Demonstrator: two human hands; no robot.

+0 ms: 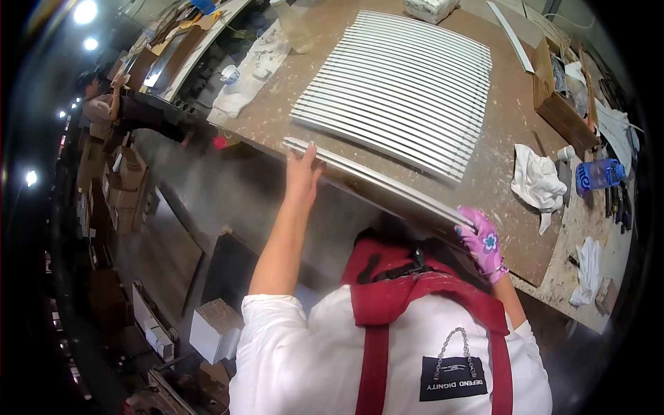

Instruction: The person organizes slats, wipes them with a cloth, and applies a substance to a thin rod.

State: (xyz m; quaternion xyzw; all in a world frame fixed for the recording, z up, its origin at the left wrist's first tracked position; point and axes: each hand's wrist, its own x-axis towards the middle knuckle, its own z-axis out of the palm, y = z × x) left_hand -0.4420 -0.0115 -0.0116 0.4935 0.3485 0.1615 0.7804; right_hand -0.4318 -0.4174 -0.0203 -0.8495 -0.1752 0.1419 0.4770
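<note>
A white shirt [297,353] is filling my feed. Along the near edge of the worktable [512,124], left hand [301,169] and gloved right hand [482,243] are gripping a white strip [387,182]; a slipping finger could drop it.

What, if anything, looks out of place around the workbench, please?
Oddly, the right hand wears a pink floral glove while the left hand is bare. One loose white strip lies near the wooden box, apart from the aligned strips.

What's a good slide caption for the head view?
Bare left hand and pink floral-gloved right hand hold a long, slim white strip beside parallel white strips on a brown tabletop.
</note>
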